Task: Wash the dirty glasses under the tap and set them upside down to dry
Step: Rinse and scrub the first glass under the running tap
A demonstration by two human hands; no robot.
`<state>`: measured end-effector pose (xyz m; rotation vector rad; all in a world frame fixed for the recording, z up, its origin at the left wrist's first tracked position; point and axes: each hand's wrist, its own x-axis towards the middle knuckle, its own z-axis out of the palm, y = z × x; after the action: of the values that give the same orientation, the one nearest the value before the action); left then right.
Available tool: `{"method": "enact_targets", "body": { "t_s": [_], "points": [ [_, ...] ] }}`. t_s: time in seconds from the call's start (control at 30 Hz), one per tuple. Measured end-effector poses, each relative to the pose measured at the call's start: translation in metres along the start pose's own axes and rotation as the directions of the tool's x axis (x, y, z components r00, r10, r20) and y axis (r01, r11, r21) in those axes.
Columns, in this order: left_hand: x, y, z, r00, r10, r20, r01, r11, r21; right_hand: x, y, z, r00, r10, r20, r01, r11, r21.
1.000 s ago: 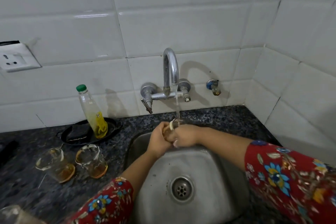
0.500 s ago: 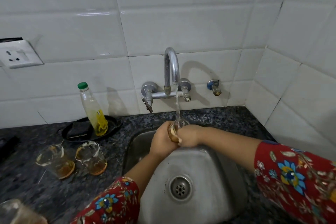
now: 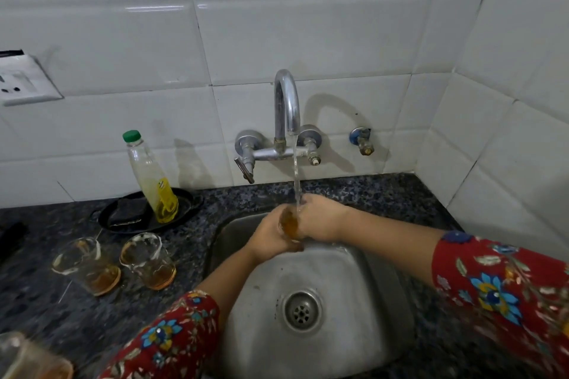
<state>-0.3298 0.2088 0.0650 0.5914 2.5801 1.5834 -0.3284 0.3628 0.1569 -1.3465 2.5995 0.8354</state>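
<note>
head view: glass (image 3: 289, 224) now squarely under tap (image 3: 286, 108) stream, gripped by left hand (image 3: 266, 241) and right hand (image 3: 321, 218), both curled round it (rinse barely begun; two dirty glasses (image 3: 87, 264) (image 3: 147, 260) left on bench (image 3: 46, 301)).

Red floral sleeves (image 3: 498, 286), blue and yellow blooms.

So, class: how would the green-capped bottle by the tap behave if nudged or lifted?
The bottle is tall and narrow, so a push near its cap would probably tip it. The yellow liquid fills only the lower part, so it is likely light. It looks like clear plastic, so it may give under a firm grip.
</note>
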Motion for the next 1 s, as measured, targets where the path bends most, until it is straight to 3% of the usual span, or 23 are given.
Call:
{"method": "enact_targets", "body": {
  "t_s": [0.03,0.07,0.13,0.2,0.27,0.3,0.37,0.4,0.43,0.53,0.6,0.67,0.73,0.77,0.83,0.9,0.97,1.0],
  "points": [
    [-0.001,0.001,0.0,0.999,-0.031,0.019,0.031,1.0,0.002,0.0,-0.001,0.004,1.0,-0.013,-0.019,0.013,0.999,-0.03],
    [-0.002,0.005,0.006,0.998,-0.057,-0.034,0.056,0.998,-0.04,0.002,-0.004,0.008,0.999,0.043,-0.006,-0.043,0.998,0.05],
    [-0.003,0.016,0.02,0.957,-0.117,-0.265,0.11,0.993,-0.041,0.01,-0.01,0.003,0.975,0.175,0.137,-0.215,0.9,0.38],
    [-0.005,0.023,0.028,0.897,-0.089,-0.432,0.128,0.99,0.061,0.015,-0.007,-0.001,0.963,0.157,0.219,-0.256,0.787,0.562],
    [-0.005,0.021,0.02,0.942,-0.08,-0.325,0.074,0.997,-0.031,0.007,-0.003,-0.003,0.98,0.085,0.181,-0.175,0.806,0.566],
    [-0.004,0.017,0.012,0.981,-0.07,-0.181,0.051,0.993,-0.107,0.001,-0.001,-0.004,0.987,0.07,0.145,-0.134,0.855,0.502],
    [-0.002,0.009,-0.002,1.0,0.008,0.007,-0.007,0.993,-0.119,-0.007,0.001,0.001,0.998,0.056,0.011,-0.057,0.98,0.192],
    [-0.002,0.007,-0.004,1.0,0.008,0.019,-0.006,0.995,-0.096,-0.008,-0.002,0.002,0.999,0.048,-0.01,-0.048,0.996,0.074],
    [-0.003,0.009,0.0,0.999,-0.032,-0.011,0.031,0.995,-0.098,-0.005,-0.005,0.005,0.996,0.084,0.009,-0.085,0.994,0.065],
    [-0.013,0.023,0.021,0.969,-0.088,-0.232,0.088,0.996,-0.012,0.005,-0.017,-0.005,0.973,0.134,0.187,-0.193,0.918,0.346],
    [-0.015,0.025,0.023,0.951,-0.1,-0.291,0.099,0.995,-0.018,0.008,-0.013,-0.002,0.984,0.069,0.163,-0.135,0.888,0.44],
    [-0.013,0.021,0.01,0.987,-0.052,-0.154,0.035,0.993,-0.11,0.0,-0.006,-0.002,0.992,0.074,0.098,-0.106,0.922,0.372],
    [-0.008,0.015,-0.003,0.999,0.035,-0.028,-0.038,0.992,-0.12,-0.001,-0.004,0.004,0.998,0.052,-0.045,-0.047,0.994,0.099],
    [-0.008,0.019,-0.004,1.0,0.02,-0.015,-0.021,0.993,-0.119,0.0,-0.004,0.006,0.997,0.051,-0.052,-0.048,0.997,0.055],
    [-0.013,0.027,0.005,0.994,-0.03,-0.106,0.021,0.996,-0.087,0.001,-0.009,0.005,0.996,0.085,0.015,-0.086,0.969,0.231],
    [-0.019,0.031,0.015,0.972,-0.081,-0.221,0.084,0.996,0.007,0.003,-0.014,0.001,0.992,0.021,0.128,-0.075,0.9,0.43],
    [-0.023,0.024,0.013,0.983,-0.107,-0.151,0.095,0.992,-0.087,-0.001,-0.008,0.001,0.993,0.029,0.111,-0.077,0.889,0.452],
    [-0.022,0.021,0.007,0.993,-0.088,-0.082,0.078,0.99,-0.119,-0.005,-0.006,0.0,0.996,0.034,0.077,-0.06,0.932,0.358]
  ]
}}
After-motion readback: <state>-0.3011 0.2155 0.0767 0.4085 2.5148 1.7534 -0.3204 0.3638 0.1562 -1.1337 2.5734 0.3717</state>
